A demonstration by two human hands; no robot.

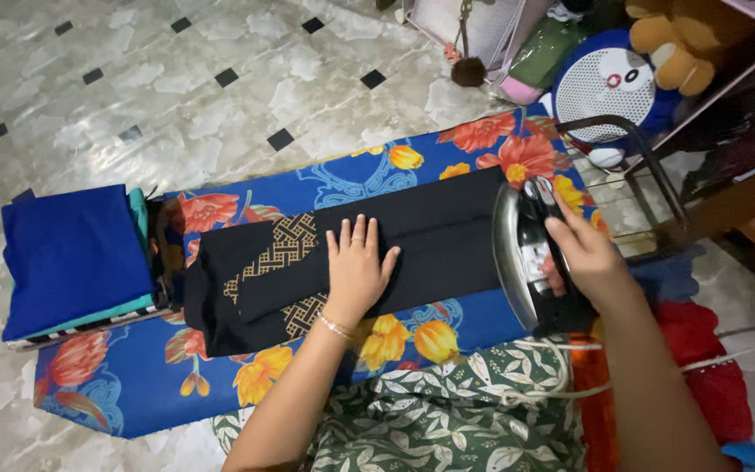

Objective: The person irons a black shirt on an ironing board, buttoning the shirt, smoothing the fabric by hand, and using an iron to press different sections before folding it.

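Ironing a folded black garment on the floor mat.
I see the left hand [357,267] flat, fingers spread, pinning the black garment [351,258]; the right hand [589,253] grips the iron [528,258] (tipped on edge). Smooth creases ahead, I'd judge.

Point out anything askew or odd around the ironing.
The iron is tipped up on its side at the black garment's right end, soleplate showing, right hand gripping it. Left hand lies flat on the garment.

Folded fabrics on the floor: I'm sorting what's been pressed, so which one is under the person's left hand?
The black garment with gold lattice trim, spread on the floral cloth; the left hand lies flat on it. The plain blue stack sits untouched.
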